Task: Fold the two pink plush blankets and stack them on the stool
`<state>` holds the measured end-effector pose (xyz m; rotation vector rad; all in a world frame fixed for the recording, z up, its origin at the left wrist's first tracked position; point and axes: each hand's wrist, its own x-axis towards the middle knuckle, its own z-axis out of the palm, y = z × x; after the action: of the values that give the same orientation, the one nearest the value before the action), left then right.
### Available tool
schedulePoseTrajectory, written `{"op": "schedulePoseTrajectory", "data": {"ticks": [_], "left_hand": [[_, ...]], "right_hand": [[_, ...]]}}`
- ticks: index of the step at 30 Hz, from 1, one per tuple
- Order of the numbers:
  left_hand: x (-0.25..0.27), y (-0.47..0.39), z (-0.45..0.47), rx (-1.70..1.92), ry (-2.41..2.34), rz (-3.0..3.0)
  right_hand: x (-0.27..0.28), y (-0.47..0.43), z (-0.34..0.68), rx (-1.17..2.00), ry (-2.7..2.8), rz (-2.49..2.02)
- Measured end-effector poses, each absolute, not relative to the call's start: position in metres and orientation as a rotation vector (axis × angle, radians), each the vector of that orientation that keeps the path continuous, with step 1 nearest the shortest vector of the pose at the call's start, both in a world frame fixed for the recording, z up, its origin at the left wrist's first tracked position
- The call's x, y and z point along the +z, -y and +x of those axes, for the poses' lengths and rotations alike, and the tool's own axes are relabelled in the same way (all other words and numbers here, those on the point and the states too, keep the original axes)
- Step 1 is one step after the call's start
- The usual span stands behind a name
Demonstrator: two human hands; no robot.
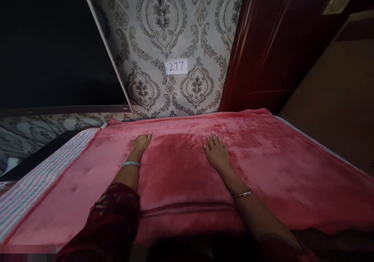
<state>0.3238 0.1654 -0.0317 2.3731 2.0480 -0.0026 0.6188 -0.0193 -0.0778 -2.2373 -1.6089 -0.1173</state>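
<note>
A plush pinkish-red blanket (184, 168) lies spread in front of me, with a darker patch between my arms and a dark double crease running across nearer to me. My left hand (142, 142) is closed against the blanket left of this patch; its curled fingertips are hidden, and the only thing at them is blanket cloth. On the patch's right side my right hand (217, 152) presses flat, fingers stretched out and a little apart. Each wrist wears a bracelet.
A striped sheet (55, 176) shows along the blanket's left side. Beyond the far edge stands a patterned wall (201, 40) with a paper label (176, 66) reading 277. A large dark screen (52, 48) is at left, a dark red door (263, 48) and brown panel (336, 98) at right.
</note>
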Motion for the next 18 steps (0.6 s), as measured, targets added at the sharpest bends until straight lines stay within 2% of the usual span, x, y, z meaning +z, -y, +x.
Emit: {"op": "schedulePoseTrajectory", "data": {"ticks": [5,12,15,18], "left_hand": [[-0.029,-0.164,0.325,-0.018,-2.053,2.366],[0.013,-0.144,0.361,0.07,-2.036,2.492],[0.015,-0.112,0.401,0.2,-1.774,2.691],[-0.005,-0.074,0.436,0.363,-1.322,2.903]], "right_hand": [[-0.075,0.02,0.618,-0.122,1.603,-2.244],[-0.065,0.024,0.613,-0.092,1.595,-2.267],[-0.064,0.023,0.613,-0.07,1.586,-2.263],[-0.066,0.022,0.615,-0.051,1.574,-2.236]]}}
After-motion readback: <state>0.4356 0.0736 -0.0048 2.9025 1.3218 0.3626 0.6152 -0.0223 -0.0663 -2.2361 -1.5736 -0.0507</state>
